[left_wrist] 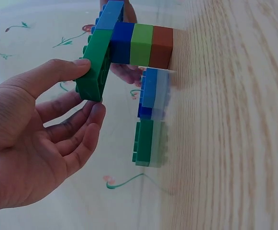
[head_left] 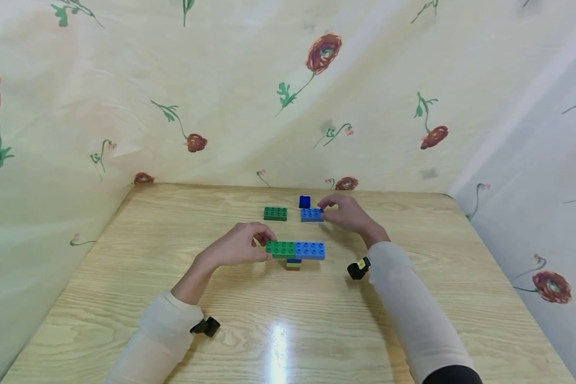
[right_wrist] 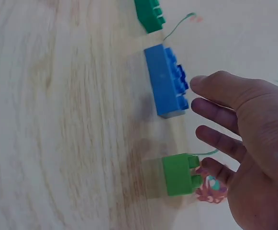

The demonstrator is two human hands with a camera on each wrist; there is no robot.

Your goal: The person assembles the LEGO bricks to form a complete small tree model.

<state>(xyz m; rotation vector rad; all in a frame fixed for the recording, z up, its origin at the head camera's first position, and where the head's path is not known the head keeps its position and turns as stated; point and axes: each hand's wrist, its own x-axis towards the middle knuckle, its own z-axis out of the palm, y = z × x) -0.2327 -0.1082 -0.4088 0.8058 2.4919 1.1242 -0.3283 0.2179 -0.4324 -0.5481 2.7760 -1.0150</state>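
My left hand [head_left: 242, 244] pinches the end of a green building brick [head_left: 280, 249] between thumb and fingers. End to end with it lies a light blue brick [head_left: 310, 250]. Both sit across a small tower, whose dark blue block [left_wrist: 122, 43], lime green block [left_wrist: 142, 44] and brown block [left_wrist: 162, 47] show in the left wrist view. Farther back, my right hand [head_left: 346, 213] hovers beside another blue brick [head_left: 311, 215], fingers loosely bent and holding nothing. The right wrist view has a gap between its thumb and that brick's studs.
A dark green brick [head_left: 275, 214] lies left of the far blue brick. Behind that one stands a small dark blue block [head_left: 304, 201]. Near my right fingers is a small lime green block [right_wrist: 178, 175]. Flowered sheeting [head_left: 249, 106] rises behind the wooden table [head_left: 230, 341].
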